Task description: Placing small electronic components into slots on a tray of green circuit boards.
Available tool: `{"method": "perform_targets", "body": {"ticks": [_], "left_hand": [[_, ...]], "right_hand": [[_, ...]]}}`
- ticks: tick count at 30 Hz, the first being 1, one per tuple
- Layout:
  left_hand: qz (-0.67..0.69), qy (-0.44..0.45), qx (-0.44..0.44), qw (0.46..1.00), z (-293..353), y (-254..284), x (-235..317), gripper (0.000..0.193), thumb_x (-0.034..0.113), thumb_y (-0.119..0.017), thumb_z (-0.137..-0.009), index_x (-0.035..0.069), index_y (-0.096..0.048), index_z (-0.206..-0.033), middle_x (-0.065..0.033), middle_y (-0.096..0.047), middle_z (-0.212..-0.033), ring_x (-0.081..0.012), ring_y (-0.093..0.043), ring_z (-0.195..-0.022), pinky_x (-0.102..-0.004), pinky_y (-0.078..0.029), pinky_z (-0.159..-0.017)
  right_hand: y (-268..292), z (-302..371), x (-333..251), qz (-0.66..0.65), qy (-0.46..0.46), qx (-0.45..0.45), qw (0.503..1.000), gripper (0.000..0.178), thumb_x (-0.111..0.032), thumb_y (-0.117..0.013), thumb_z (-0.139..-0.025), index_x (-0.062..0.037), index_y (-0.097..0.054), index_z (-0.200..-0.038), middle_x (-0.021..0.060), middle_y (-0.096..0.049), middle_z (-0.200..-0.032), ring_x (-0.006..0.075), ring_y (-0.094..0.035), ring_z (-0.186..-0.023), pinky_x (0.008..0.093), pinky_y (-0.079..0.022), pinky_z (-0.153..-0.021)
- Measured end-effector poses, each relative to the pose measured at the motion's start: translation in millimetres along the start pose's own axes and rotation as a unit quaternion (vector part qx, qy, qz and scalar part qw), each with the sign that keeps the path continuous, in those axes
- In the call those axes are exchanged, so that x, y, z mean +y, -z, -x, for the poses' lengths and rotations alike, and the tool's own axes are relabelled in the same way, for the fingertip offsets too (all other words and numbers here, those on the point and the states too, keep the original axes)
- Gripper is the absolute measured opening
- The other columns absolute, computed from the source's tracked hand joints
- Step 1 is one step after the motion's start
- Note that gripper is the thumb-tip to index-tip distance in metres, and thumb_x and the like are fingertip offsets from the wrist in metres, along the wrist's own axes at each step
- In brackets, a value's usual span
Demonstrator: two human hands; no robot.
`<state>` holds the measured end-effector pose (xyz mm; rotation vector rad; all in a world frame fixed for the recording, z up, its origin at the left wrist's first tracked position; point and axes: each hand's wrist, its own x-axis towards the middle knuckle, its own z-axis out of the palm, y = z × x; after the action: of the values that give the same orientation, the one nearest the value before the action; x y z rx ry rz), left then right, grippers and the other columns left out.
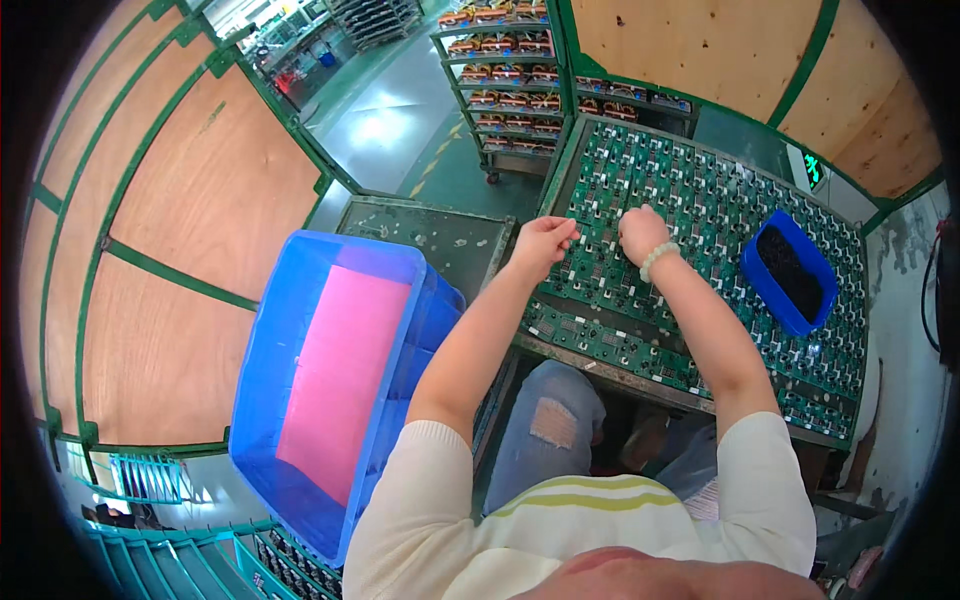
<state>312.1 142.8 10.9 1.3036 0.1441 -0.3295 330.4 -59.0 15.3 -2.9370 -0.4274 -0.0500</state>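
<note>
Rows of green circuit boards (690, 210) with small parts on them cover the worktable in front of me. My left hand (545, 243) is over the table's left edge, its thumb and fingers pinched together; whatever sits between the fingertips is too small to make out. Beside it, my right hand (642, 235) is over the boards with its fingers curled down, a pale bead bracelet (659, 260) on the wrist. The fingertips of that hand are hidden. On the boards at the right stands a blue bin (789, 273) holding many small black parts.
A large blue crate (262, 390) with a pink sheet (345, 370) in its bottom stands at my left. Behind it is a low green-grey table (425, 222). A wheeled rack (500, 90) with loaded shelves stands beyond the worktable. Green-framed wooden panels (205, 190) enclose the left side.
</note>
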Motion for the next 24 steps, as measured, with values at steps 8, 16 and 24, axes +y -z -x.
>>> {"method": "perform_targets", "body": {"ticks": [8, 16, 24], "left_hand": [[0.132, 0.046, -0.118, 0.983, 9, -14, -1, 0.014, 0.016, -0.052, -0.094, 0.002, -0.054, -0.096, 0.0003, -0.050, -0.074, -0.0052, -0.042, -0.058, -0.0172, -0.031, -0.043], [0.235, 0.088, -0.134, 0.959, 9, -17, 5, 0.013, 0.011, -0.053, -0.090, -0.001, -0.054, -0.093, -0.0035, -0.052, -0.078, -0.0084, -0.046, -0.060, -0.0178, -0.033, -0.044], [0.111, 0.005, -0.041, 0.993, 0, 11, 35, 0.031, -0.004, -0.047, -0.088, -0.011, -0.045, -0.118, -0.0166, -0.058, -0.102, -0.0116, -0.053, -0.072, -0.0180, -0.041, -0.053]], "right_hand": [[24, 24, -35, -0.516, 0.071, 0.082, 0.850, 0.019, -0.015, -0.068, -0.080, -0.0013, -0.067, -0.092, 0.0033, -0.057, -0.080, 0.0097, -0.055, -0.070, 0.0240, -0.046, -0.065], [27, 24, -35, -0.466, 0.076, 0.183, 0.862, 0.011, -0.010, -0.068, -0.078, -0.0017, -0.066, -0.084, 0.0033, -0.057, -0.077, 0.0120, -0.055, -0.066, 0.0248, -0.046, -0.063], [-7, -10, 0, -0.400, -0.005, 0.119, 0.909, 0.013, -0.011, -0.064, -0.079, -0.0020, -0.065, -0.088, 0.0105, -0.066, -0.083, 0.0218, -0.064, -0.077, 0.0321, -0.050, -0.071]]}}
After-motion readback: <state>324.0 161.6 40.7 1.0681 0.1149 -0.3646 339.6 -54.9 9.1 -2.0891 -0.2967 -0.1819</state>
